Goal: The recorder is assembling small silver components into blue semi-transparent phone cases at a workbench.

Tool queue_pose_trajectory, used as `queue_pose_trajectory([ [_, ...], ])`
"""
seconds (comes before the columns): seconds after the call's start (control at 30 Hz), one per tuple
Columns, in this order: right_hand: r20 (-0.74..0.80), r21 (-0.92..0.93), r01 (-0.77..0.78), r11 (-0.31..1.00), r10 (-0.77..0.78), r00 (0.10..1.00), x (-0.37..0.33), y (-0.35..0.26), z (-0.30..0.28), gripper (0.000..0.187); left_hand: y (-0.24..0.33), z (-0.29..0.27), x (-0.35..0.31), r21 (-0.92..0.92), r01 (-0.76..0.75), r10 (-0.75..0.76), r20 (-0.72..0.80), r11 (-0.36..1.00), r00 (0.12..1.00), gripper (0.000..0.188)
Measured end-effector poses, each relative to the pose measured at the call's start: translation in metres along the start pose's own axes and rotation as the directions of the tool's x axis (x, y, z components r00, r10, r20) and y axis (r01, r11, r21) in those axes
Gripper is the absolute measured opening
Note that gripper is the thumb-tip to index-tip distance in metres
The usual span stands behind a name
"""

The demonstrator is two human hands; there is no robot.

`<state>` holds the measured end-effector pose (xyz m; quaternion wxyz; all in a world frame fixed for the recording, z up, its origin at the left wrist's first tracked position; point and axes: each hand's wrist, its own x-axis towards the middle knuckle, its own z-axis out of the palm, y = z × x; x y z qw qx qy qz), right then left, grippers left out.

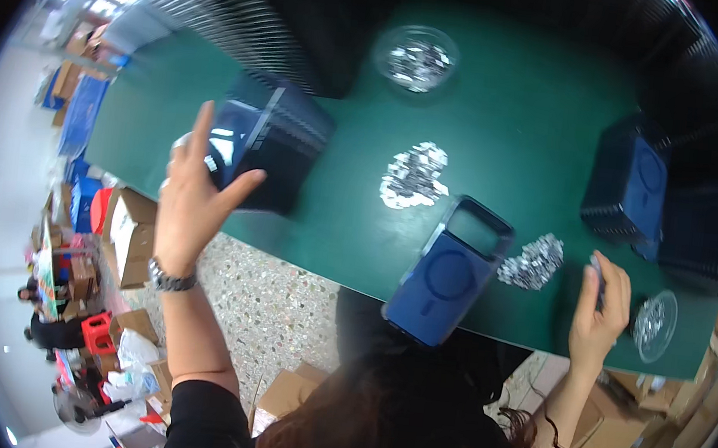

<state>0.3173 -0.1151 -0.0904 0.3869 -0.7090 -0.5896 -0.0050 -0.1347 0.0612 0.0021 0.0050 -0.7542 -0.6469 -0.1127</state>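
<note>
My left hand [191, 195] has its thumb and fingers spread at the near end of a stack of dark glossy phone cases [285, 143]; whether it touches them I cannot tell. In front of me a blue phone case [440, 279] with a ring on its back lies at the table's near edge. To its right, my right hand [603, 312] is closed in a pinch round a thin greyish thing, mostly hidden by the fingers. Between that hand and the case sits a heap of small silvery pieces [534, 262]. Another such heap [415, 176] lies farther back.
A clear round bowl [416, 59] of silvery pieces stands far back on the green table [514, 135], and a second bowl [654, 327] stands at the right. Dark stacked cases [626, 185] rise at the right, with tall ribbed black stacks [267, 16] at the back left. Cardboard boxes [129, 236] sit beyond the table.
</note>
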Motion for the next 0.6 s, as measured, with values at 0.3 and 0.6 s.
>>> queue_pose_trajectory([
  [0.3, 0.298, 0.045, -0.363, 0.931, 0.334, 0.894, -0.008, 0.013, 0.004, 0.014, 0.146, 0.051, -0.067, -0.475, -0.364, 0.4, -0.028, 0.801, 0.916, 0.093],
  [0.6, 0.37, -0.048, -0.23, 0.972, 0.231, 0.9, -0.003, 0.013, 0.015, 0.016, 0.189, 0.079, -0.092, -0.446, -0.331, 0.465, 0.232, 0.832, 0.854, 0.112],
])
